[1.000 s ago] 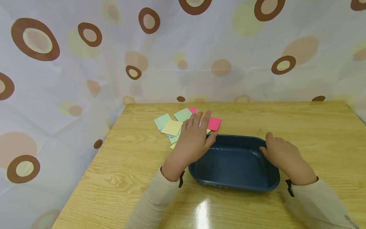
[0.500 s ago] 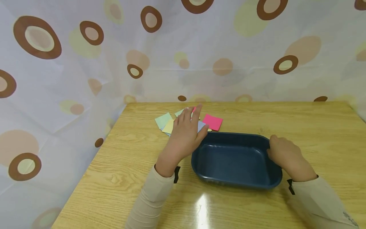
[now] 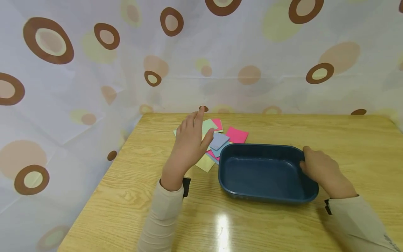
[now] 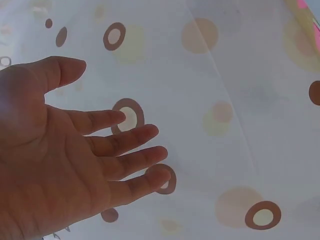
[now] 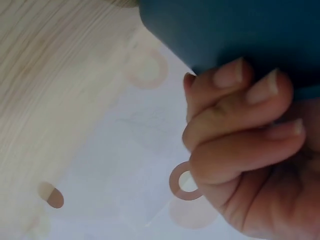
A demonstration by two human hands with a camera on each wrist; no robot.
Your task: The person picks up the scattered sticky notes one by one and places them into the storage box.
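My right hand [image 3: 324, 171] grips the right end of a dark blue, oblong plastic basin [image 3: 267, 175]. In the right wrist view its fingers [image 5: 235, 115] curl against the basin's outer wall [image 5: 225, 30]. The inside of the basin shows bare. My left hand [image 3: 188, 143] is raised with its fingers spread and nothing in it; the left wrist view shows the bare palm [image 4: 55, 165]. Behind that hand lies a loose heap of sticky notes: blue [image 3: 219, 140], green [image 3: 208, 126], pink [image 3: 237, 135] and yellow [image 3: 206, 163]. The left hand hides part of the heap.
The wooden table [image 3: 132, 196] carries the notes and lies beneath the basin. A white curtain [image 3: 189, 63] with brown and beige circles hangs behind the table and along its left side. The basin's left end sits close to the notes.
My left hand has moved left, away from the basin, uncovering more of the notes. The basin has shifted a little to the right in the view, with the right hand still holding it.
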